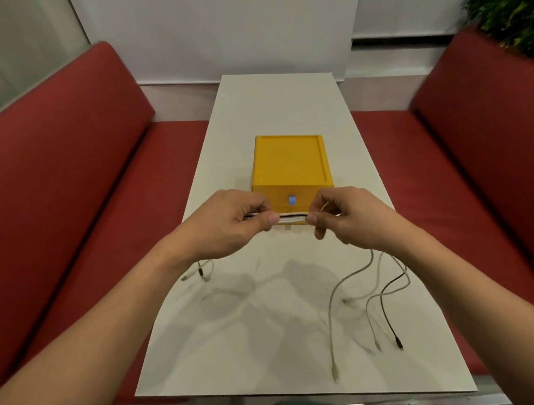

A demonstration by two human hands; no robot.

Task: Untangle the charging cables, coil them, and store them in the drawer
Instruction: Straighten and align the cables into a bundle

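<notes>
A bundle of charging cables, white ones and a black one, is stretched level between my two hands above the white table. My left hand pinches the bundle's left part; short ends hang below its wrist. My right hand pinches the right part, with a thin yellow tie at its fingers. Several loose ends, among them a black cable, trail down to the table at the right. Just behind my hands stands the yellow drawer box, drawer closed, a small blue tab on its front.
Red bench seats flank the narrow table on the left and the right. A green plant stands at the far right. A pale wall closes the far end.
</notes>
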